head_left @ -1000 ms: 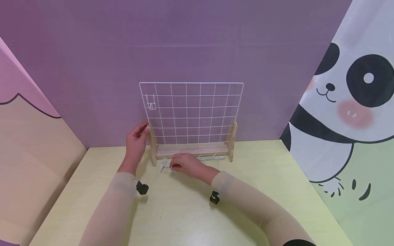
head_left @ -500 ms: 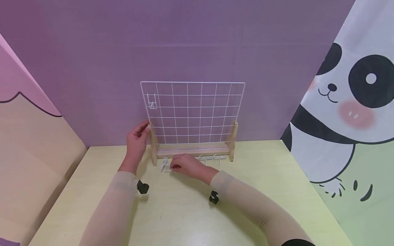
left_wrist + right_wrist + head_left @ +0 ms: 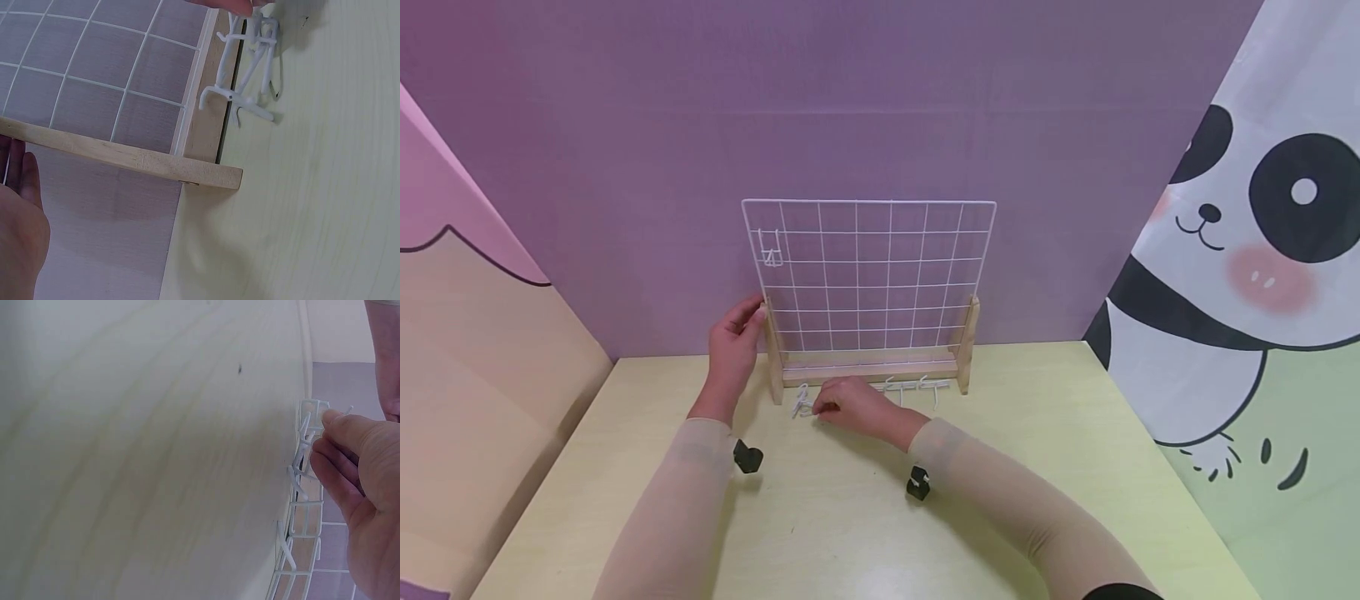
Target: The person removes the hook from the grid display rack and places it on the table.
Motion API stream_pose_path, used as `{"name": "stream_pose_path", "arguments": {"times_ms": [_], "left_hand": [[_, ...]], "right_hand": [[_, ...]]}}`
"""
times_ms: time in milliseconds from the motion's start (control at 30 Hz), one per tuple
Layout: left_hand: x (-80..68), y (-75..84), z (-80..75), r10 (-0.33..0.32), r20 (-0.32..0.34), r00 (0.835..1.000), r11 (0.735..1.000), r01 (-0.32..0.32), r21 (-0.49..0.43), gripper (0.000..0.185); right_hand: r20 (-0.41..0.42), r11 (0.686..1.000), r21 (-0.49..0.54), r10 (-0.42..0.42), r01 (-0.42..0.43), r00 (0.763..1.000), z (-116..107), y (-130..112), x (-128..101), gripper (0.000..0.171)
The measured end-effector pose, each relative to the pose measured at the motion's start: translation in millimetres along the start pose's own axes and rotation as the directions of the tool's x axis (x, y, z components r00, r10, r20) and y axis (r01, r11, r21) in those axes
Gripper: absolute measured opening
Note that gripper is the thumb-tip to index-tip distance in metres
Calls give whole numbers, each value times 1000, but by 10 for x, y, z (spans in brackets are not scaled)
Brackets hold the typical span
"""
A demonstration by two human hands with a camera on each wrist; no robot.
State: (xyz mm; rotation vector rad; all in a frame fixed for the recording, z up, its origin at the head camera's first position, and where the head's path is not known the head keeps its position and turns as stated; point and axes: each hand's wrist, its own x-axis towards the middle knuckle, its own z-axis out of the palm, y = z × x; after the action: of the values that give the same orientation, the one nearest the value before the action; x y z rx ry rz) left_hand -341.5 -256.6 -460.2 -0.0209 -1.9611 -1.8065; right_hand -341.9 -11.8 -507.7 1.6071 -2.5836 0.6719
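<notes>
My left hand (image 3: 732,354) holds the left post (image 3: 772,358) of a wooden stand near its top, with the thumb in front and the other fingers behind. A white wire grid (image 3: 868,275) stands upright in the stand. One white wire hook (image 3: 771,250) hangs at the grid's upper left. My right hand (image 3: 857,406) pinches a white wire hook (image 3: 314,419) between thumb and fingers, low in front of the stand's base (image 3: 872,372). Other white hooks (image 3: 234,97) lie close against it, so which wires belong to the pinched one is hard to tell.
More white hooks (image 3: 925,385) lie in a row along the base, right of my right hand. The pale wooden table (image 3: 850,517) reaches back to a purple backdrop (image 3: 865,108). A panda-print cloth (image 3: 1247,275) hangs at the right.
My right hand has shifted very slightly, and the small wires at its fingertips have moved a little toward the hooks on its left. My left hand stays on the post.
</notes>
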Motion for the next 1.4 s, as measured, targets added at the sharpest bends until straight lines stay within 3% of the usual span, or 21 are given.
{"name": "stream_pose_path", "arguments": {"times_ms": [667,1400], "left_hand": [[1,8,-5,-14,1,1000,1000,14,10,40],[-25,49,-9,-46,13,999,999,46,11,42]], "right_hand": [[30,992,-5,124,-124,992,76,-21,29,14],[-32,978,161,140,-133,990,7,-41,29,14]]}}
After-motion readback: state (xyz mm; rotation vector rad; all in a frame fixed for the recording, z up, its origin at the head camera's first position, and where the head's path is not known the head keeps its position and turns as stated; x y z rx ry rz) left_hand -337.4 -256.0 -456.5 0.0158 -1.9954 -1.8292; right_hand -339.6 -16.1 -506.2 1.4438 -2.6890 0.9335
